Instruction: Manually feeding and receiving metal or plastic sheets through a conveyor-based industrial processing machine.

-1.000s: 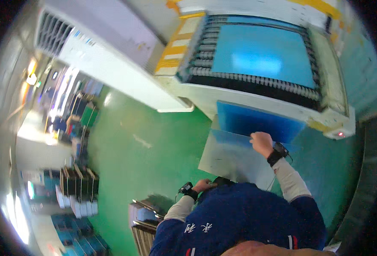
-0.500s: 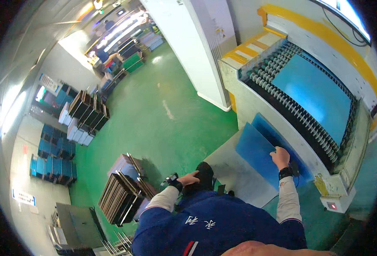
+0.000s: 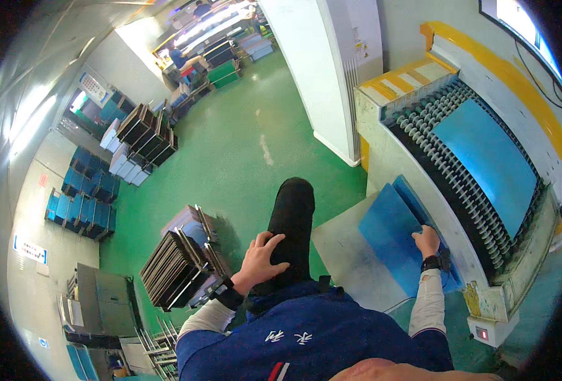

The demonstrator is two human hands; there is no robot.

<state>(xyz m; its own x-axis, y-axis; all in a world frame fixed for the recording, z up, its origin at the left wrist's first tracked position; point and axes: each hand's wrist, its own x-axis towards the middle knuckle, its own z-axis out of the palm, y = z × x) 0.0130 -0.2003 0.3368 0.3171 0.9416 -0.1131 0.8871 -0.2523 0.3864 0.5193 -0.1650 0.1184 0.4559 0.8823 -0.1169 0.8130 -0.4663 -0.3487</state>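
Observation:
My right hand [image 3: 427, 241] is closed on the edge of a blue sheet [image 3: 382, 228], which stands tilted beside a roller conveyor machine [image 3: 382, 149]. A second blue sheet [image 3: 411, 193] shows behind it, against the machine's side. Below them lies a pale grey board [image 3: 341, 238] on the floor. Over my dark-trousered thigh [image 3: 291, 216] is my left hand [image 3: 260, 261], its fingers apart and nothing in it. Another flat blue sheet [image 3: 487, 162] rests on the conveyor's rollers.
Close on my left stands a rack of dark panels [image 3: 176, 267]. More racks [image 3: 147, 133] and blue bins [image 3: 81, 216] line the left wall. A tall white cabinet [image 3: 319, 76] stands ahead, beside the machine. People work at a lit bench [image 3: 214, 28] far back.
My left hand has spread its fingers, and my leg shows longer in front of me. My right hand keeps its hold on the blue sheet. The whole view has shifted somewhat.

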